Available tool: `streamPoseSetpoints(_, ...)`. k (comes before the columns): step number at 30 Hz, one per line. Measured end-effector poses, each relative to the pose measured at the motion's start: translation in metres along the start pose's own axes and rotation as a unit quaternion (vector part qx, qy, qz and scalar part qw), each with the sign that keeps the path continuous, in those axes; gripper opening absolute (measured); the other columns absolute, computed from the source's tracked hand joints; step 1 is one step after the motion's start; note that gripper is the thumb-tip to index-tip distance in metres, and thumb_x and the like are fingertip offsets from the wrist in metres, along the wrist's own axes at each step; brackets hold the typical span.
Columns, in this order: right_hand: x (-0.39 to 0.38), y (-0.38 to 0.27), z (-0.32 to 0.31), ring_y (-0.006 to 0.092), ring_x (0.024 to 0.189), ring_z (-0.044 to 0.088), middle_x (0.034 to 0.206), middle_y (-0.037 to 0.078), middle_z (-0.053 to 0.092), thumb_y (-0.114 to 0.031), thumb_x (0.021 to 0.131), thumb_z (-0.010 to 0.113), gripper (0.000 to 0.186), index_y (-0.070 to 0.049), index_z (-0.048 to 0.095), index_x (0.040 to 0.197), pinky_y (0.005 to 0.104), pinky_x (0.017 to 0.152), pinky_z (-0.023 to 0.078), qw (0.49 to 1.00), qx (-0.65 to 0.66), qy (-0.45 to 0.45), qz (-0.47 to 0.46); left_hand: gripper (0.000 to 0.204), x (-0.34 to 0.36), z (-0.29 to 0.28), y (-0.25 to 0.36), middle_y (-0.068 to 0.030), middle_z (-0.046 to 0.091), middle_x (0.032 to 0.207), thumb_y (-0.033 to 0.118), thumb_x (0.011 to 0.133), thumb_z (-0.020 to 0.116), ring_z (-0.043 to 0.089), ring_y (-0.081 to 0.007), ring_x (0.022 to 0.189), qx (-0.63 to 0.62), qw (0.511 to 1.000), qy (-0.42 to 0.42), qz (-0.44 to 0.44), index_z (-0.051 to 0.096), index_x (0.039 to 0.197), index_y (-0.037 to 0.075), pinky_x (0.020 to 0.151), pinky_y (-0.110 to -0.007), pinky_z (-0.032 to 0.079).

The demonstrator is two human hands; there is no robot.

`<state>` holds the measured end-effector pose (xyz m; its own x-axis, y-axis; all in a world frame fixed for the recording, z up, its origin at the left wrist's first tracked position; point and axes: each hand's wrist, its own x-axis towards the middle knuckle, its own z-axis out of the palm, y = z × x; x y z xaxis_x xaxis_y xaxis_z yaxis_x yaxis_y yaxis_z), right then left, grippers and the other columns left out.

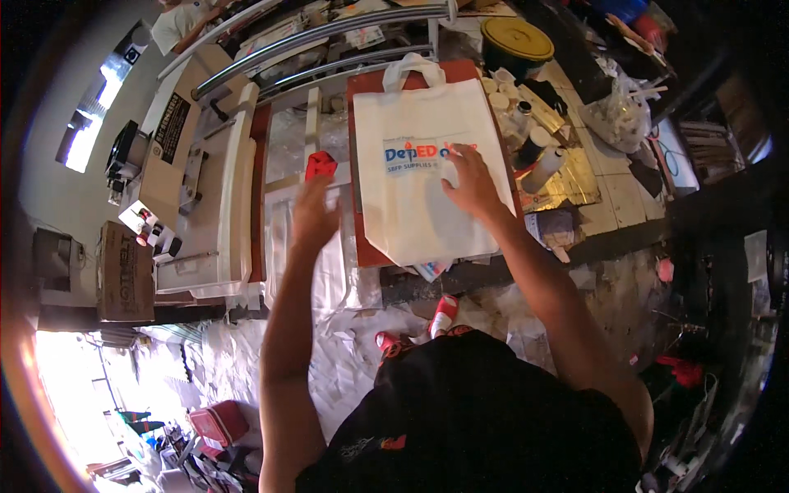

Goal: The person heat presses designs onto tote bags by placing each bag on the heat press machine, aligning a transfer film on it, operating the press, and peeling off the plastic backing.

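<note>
A white tote bag [411,214] with blue and red print lies flat on a reddish-brown board [374,255], its loop handles at the far end. My right hand [474,182] is over the right part of the print with its fingers spread and nothing held; whether the fingertips touch the fabric I cannot tell. To the left of the bag, my left hand [316,215] is closed around a crumpled red cloth [321,166], which pokes out beyond the fingers. Beneath that hand are clear plastic sheets [329,275] and a pale strip.
A white machine [185,156] stands on the left, with metal rails [329,29] crossing the far side. Right of the board are several bottles [542,168], a dark bucket with a yellow lid [518,39] and a stuffed plastic bag [618,111]. Another person [177,26] appears far left.
</note>
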<state>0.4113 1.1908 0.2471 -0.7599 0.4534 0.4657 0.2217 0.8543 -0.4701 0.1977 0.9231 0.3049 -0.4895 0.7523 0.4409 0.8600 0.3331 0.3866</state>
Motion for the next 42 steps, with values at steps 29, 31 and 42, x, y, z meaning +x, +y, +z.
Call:
streamPoseSetpoints(29, 0.034, 0.005, 0.037, 0.0306, 0.111, 0.053, 0.105, 0.01, 0.062, -0.027, 0.078, 0.072, 0.031, -0.009, 0.063, 0.102, 0.0521, 0.099, 0.036, 0.998, -0.046, -0.03, -0.024, 0.016, 0.07, 0.145, 0.051, -0.0146, 0.067, 0.091, 0.016, 0.092, 0.053, 0.065, -0.0347, 0.087, 0.03, 0.997, -0.076, 0.015, 0.066, 0.094, 0.006, 0.079, -0.047, 0.051)
streamPoseSetpoints(31, 0.035, 0.005, 0.041, 0.03, 0.111, 0.052, 0.106, 0.008, 0.061, -0.027, 0.077, 0.073, 0.032, -0.009, 0.063, 0.101, 0.0519, 0.098, 0.036, 0.997, -0.06, -0.032, -0.031, 0.017, 0.07, 0.145, 0.052, -0.0146, 0.066, 0.091, 0.016, 0.093, 0.053, 0.065, -0.0347, 0.087, 0.047, 0.995, -0.091, 0.013, 0.066, 0.093, 0.006, 0.078, -0.047, 0.052)
streamPoseSetpoints(42, 0.032, 0.015, 0.046, 0.0298, 0.104, 0.055, 0.101, 0.008, 0.063, -0.013, 0.079, 0.064, 0.014, -0.009, 0.067, 0.092, 0.0481, 0.097, 0.038, 0.997, -0.065, -0.002, -0.04, 0.021, 0.067, 0.147, 0.05, -0.0141, 0.066, 0.092, 0.021, 0.096, 0.05, 0.064, -0.0351, 0.085, 0.05, 0.995, -0.085, 0.01, 0.065, 0.097, 0.007, 0.077, -0.048, 0.052)
